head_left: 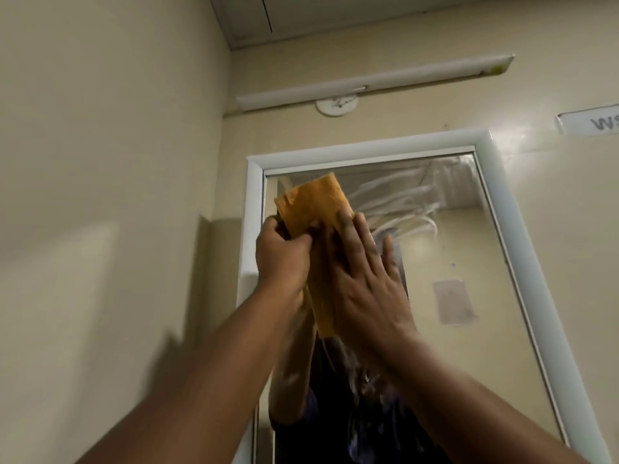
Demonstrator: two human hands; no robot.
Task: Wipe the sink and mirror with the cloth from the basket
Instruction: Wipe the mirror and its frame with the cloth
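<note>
The cloth (315, 209) looked soft and light, a thin orange rag that would fold and bunch under any push, so it wanted a flat palm behind it for pressure and a pinch at one edge to stop it sliding on the glass. Wet glass is slick (streaks already showed near the top of the mirror (452, 249)), and a limp cloth would probably skid or crumple unless held at both places.

It was orange-tan, folded into a long strip, its upper end standing free above the fingers and its lower end hanging down between the two wrists. It lay against the upper left part of the mirror, close to the white frame (254, 202).

The left hand (281, 256) was curled, thumb and fingers pinching the cloth's left edge. The right hand (365, 283) was spread, fingers straight and slightly apart, pressed flat over the cloth's right side toward the glass.

The mirror was tall and reflected the person's arms and dark clothing. Above it ran a white tube light (368, 82) on the cream wall (100, 162). The sink was out of view, so its state could not be judged.
</note>
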